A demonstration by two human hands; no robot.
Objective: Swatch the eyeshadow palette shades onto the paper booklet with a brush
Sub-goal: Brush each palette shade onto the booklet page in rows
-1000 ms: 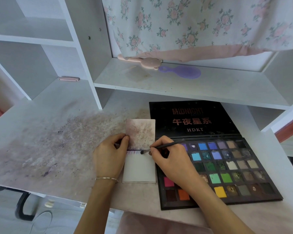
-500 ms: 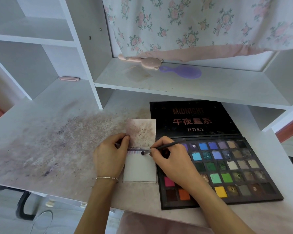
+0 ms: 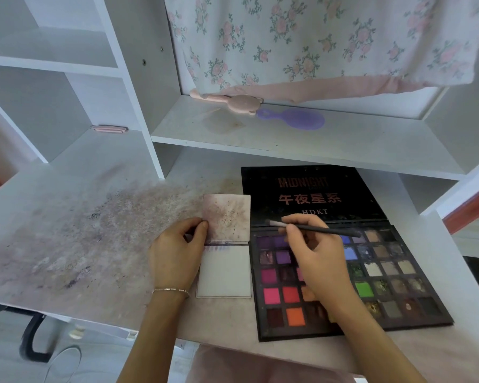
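On the desk point(image 3: 67, 244): one palette point(image 3: 371, 272), one booklet point(image 3: 224, 272) left-pinched, one brush point(image 3: 315, 229) right-gripped.

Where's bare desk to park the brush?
Free: the stained desk stretch left of the left hand, up to the shelf upright; a narrow strip in front of the booklet. Crowded: right hand with brush over the eyeshadow palette, which lies directly beside the booklet.

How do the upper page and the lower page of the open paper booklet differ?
The upper page is stained all over with pinkish-purple powder; the lower page is white, with purple strokes only along its top edge. The left hand pinches the upper page, not the lower one. Both lie beside the palette.
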